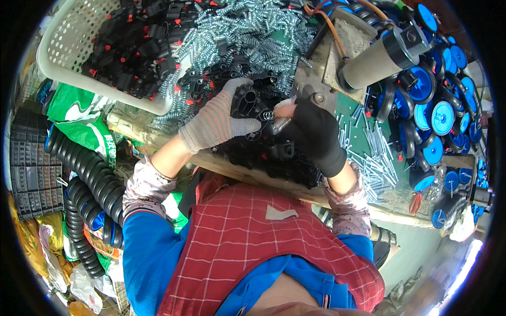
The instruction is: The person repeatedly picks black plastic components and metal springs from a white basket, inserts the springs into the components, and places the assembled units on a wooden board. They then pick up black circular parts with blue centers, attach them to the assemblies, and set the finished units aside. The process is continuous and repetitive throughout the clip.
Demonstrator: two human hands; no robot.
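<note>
My left hand (215, 122), in a grey striped knit glove, is curved round a black plastic part (246, 103) with a round hollow socket facing up. Thumb and fingers lie on either side of that part. From the right comes my right hand (319, 136) in a black glove with bare fingertips. Its fingers are pinched on a small metal coil spring (268, 115), close beside the black part. Below both hands lies a heap of similar black plastic parts (282, 152), spread along the table's near edge.
A white perforated basket (50, 60) holds black parts with red tabs. Many springs (247, 31) lie piled at the back. A metal cylinder fixture (371, 60) stands right, beside loose steel pins (375, 158) and blue-centred wheels (441, 117). Stacked black wheels (87, 163) sit at left.
</note>
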